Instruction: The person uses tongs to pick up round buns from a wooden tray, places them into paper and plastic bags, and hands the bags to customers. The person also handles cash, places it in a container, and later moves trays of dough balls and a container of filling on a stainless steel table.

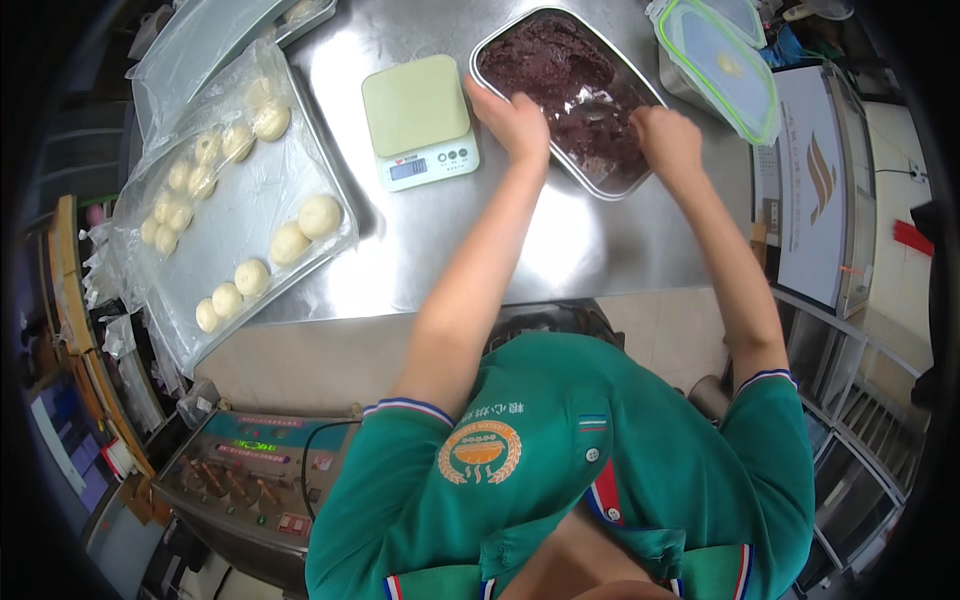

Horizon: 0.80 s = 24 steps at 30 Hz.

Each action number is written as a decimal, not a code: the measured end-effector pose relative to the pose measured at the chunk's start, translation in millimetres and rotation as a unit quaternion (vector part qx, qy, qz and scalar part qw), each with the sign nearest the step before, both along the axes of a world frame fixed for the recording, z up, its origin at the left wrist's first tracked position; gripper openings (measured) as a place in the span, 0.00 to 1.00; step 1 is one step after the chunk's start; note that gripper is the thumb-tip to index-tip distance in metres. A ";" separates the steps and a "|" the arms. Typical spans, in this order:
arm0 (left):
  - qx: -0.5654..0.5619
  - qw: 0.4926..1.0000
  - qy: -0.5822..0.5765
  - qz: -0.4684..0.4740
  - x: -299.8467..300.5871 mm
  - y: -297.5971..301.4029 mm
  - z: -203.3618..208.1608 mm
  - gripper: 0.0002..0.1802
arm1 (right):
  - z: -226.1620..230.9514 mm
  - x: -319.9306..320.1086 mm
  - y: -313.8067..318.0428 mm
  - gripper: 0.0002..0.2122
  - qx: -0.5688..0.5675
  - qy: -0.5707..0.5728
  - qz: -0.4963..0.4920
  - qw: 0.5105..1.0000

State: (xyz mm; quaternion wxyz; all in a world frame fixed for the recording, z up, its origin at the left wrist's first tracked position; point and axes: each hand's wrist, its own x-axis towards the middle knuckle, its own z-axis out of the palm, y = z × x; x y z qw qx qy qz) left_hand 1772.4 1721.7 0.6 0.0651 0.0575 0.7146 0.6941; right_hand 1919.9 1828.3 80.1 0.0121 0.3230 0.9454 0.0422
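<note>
A rectangular metal container of dark reddish-purple paste stands at the far middle of the steel table. My left hand grips its left rim, with fingers along the outside wall. Over the opposite side, my right hand is closed around what looks like a spoon handle. The shiny spoon lies in the paste, its handle mostly hidden by my fingers. Left of the container sits a pale green kitchen scale with a lit display, its platform bare.
A metal tray on the left bears several round dough balls, partly under clear plastic film. Green-rimmed lidded boxes stand at the far right. A control panel machine is below the table's left front edge.
</note>
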 end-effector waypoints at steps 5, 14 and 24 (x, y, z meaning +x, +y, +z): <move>-0.090 0.991 0.098 -0.022 -30.5 5.1 -3.6 0.32 | 8.0 -20.3 8.5 0.16 -0.139 -0.139 0.043 0.980; -0.098 0.989 0.114 -0.011 -31.9 7.3 -7.8 0.29 | 18.5 -44.9 1.1 0.18 -0.118 -0.160 0.121 0.973; -0.117 0.981 0.152 -0.005 -29.7 4.9 -9.7 0.30 | 9.2 -27.1 35.5 0.16 -0.023 -0.276 0.187 0.942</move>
